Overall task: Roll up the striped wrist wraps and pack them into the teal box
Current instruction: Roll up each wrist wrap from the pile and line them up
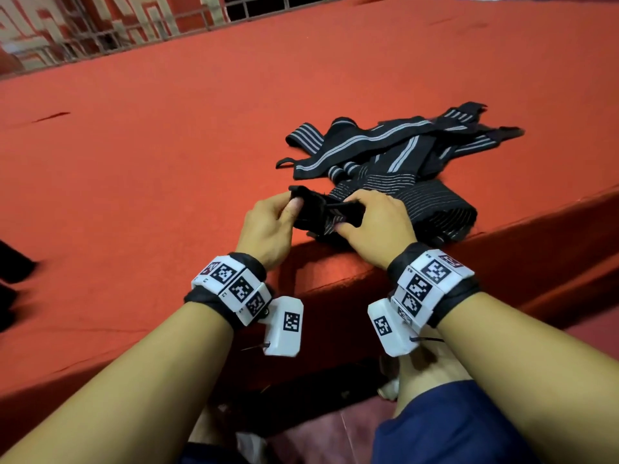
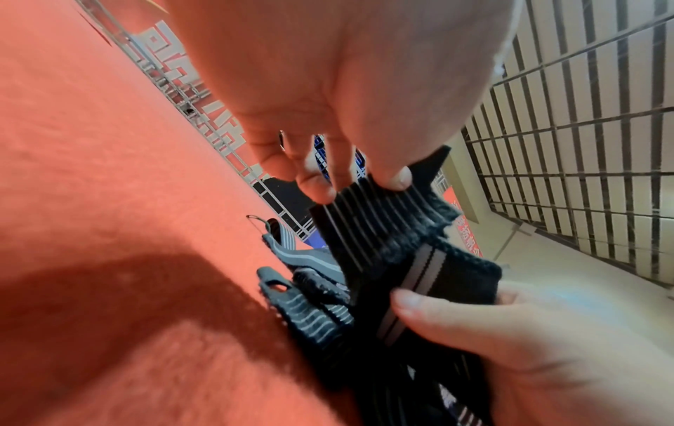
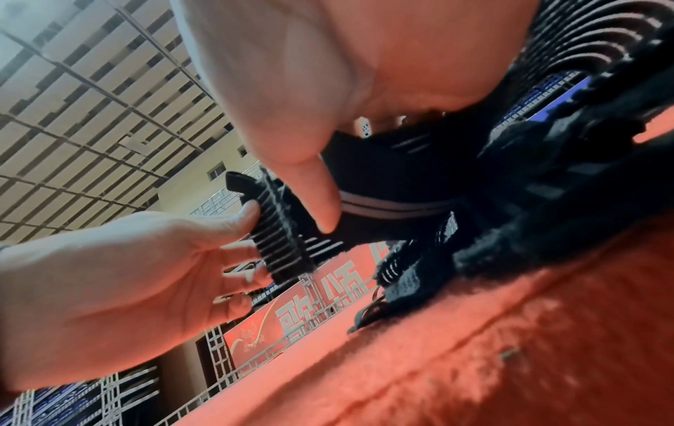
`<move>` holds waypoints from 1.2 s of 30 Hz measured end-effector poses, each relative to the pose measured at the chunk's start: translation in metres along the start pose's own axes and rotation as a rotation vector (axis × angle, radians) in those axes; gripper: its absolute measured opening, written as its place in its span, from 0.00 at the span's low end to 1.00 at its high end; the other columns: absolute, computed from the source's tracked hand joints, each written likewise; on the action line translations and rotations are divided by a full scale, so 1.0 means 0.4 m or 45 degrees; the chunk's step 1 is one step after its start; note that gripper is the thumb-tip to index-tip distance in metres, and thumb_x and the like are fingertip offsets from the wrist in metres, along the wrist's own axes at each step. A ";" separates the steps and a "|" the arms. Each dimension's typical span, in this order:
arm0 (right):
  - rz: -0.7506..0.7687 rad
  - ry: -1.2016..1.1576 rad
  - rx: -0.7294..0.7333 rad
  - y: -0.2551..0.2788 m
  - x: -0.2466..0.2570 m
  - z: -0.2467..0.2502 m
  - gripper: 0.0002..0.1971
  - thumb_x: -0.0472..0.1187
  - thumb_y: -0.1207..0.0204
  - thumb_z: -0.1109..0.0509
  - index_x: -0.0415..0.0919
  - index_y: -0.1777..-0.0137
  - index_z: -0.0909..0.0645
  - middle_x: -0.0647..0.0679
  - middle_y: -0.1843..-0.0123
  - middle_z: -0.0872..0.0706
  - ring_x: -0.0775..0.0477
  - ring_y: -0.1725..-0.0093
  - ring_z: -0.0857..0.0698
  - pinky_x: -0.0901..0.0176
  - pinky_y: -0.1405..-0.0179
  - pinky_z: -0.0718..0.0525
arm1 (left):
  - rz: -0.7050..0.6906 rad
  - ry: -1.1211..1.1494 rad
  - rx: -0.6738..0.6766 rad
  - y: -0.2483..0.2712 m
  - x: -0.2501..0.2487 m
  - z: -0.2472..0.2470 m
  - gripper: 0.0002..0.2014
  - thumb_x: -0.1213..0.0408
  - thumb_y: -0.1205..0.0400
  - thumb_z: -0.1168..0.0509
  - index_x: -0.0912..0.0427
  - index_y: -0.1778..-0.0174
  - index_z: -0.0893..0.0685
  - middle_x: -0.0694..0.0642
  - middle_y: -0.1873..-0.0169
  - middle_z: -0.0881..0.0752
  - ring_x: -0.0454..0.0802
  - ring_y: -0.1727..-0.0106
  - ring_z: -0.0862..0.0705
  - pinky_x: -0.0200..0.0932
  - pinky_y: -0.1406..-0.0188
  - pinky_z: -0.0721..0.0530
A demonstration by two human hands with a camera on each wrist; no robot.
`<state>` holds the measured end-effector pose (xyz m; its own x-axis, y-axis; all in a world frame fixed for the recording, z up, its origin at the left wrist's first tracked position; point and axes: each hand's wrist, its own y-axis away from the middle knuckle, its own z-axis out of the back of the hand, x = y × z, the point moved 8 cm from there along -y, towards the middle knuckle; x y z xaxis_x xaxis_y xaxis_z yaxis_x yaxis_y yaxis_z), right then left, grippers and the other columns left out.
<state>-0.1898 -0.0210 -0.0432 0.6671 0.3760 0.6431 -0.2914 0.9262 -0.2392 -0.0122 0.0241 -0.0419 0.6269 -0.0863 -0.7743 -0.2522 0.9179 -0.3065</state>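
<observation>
A heap of black wrist wraps with grey stripes lies on the red carpeted platform, close to its front edge. Both hands hold one wrap just in front of the heap. My left hand pinches its ribbed end between thumb and fingers. My right hand grips the same wrap a little further along, thumb pressed on its grey stripe. The wrap sags between the hands and trails back into the heap. No teal box is in view.
The platform's front edge runs diagonally just under my wrists, with a drop below it. A metal railing borders the far side. Dark objects lie at the left border. My legs in blue shorts are below.
</observation>
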 end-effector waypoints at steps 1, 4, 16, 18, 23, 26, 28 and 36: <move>-0.020 0.037 -0.009 -0.001 0.001 -0.001 0.15 0.49 0.27 0.23 0.50 0.41 0.15 0.47 0.40 0.13 0.38 0.34 0.19 0.43 0.30 0.25 | 0.008 0.040 -0.039 0.001 0.003 0.010 0.14 0.52 0.13 0.42 0.46 0.54 0.11 0.36 0.62 0.10 0.36 0.57 0.14 0.49 0.46 0.15; -0.170 0.142 -0.019 0.000 -0.028 -0.001 0.20 0.50 0.25 0.25 0.50 0.33 0.19 0.47 0.32 0.18 0.38 0.28 0.24 0.44 0.29 0.32 | 0.011 0.135 -0.136 0.008 -0.005 0.042 0.12 0.58 0.10 0.41 0.47 0.51 0.11 0.35 0.64 0.13 0.31 0.61 0.18 0.41 0.51 0.18; -0.158 0.161 0.192 0.024 0.019 -0.079 0.31 0.61 0.32 0.21 0.50 0.33 0.23 0.46 0.28 0.26 0.37 0.25 0.31 0.36 0.28 0.33 | 0.180 0.234 -0.292 0.041 0.032 0.093 0.16 0.51 0.13 0.44 0.51 0.55 0.13 0.50 0.61 0.10 0.50 0.61 0.14 0.60 0.53 0.12; -0.175 0.116 0.161 0.019 0.023 -0.077 0.23 0.62 0.29 0.25 0.51 0.39 0.19 0.45 0.32 0.22 0.36 0.27 0.28 0.37 0.29 0.32 | 0.201 0.288 -0.383 0.040 0.047 0.114 0.18 0.47 0.17 0.45 0.52 0.52 0.13 0.52 0.56 0.09 0.54 0.53 0.11 0.64 0.46 0.12; -0.248 0.024 0.005 0.010 0.010 -0.037 0.13 0.43 0.29 0.29 0.51 0.45 0.13 0.46 0.39 0.14 0.34 0.32 0.20 0.42 0.33 0.29 | 0.201 0.323 -0.578 0.047 0.065 0.168 0.14 0.51 0.15 0.43 0.53 0.52 0.14 0.49 0.59 0.11 0.48 0.55 0.14 0.62 0.44 0.13; -0.258 0.010 -0.018 0.011 0.011 -0.027 0.11 0.43 0.32 0.27 0.51 0.49 0.13 0.48 0.43 0.12 0.36 0.35 0.19 0.45 0.33 0.30 | 0.252 0.314 -0.748 0.060 0.084 0.202 0.12 0.53 0.13 0.42 0.52 0.55 0.15 0.45 0.64 0.15 0.45 0.60 0.18 0.59 0.46 0.14; -0.265 0.032 0.000 0.007 0.005 -0.038 0.11 0.48 0.33 0.25 0.53 0.51 0.13 0.51 0.45 0.12 0.38 0.36 0.18 0.46 0.32 0.31 | 0.306 0.346 -0.839 0.069 0.102 0.225 0.13 0.49 0.16 0.42 0.49 0.60 0.17 0.47 0.64 0.15 0.48 0.59 0.17 0.62 0.46 0.13; -0.122 -0.227 0.104 0.011 0.102 -0.065 0.09 0.49 0.26 0.35 0.47 0.58 0.15 0.51 0.62 0.12 0.37 0.47 0.17 0.42 0.34 0.24 | 0.159 0.472 -0.127 0.063 0.035 0.105 0.05 0.67 0.19 0.25 0.57 0.50 0.13 0.49 0.62 0.11 0.39 0.63 0.15 0.35 0.61 0.18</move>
<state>-0.1459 -0.0009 -0.0370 0.5647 0.2689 0.7803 -0.2920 0.9494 -0.1158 0.0213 0.0621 -0.0372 0.2833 -0.1267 -0.9506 -0.3916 0.8896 -0.2352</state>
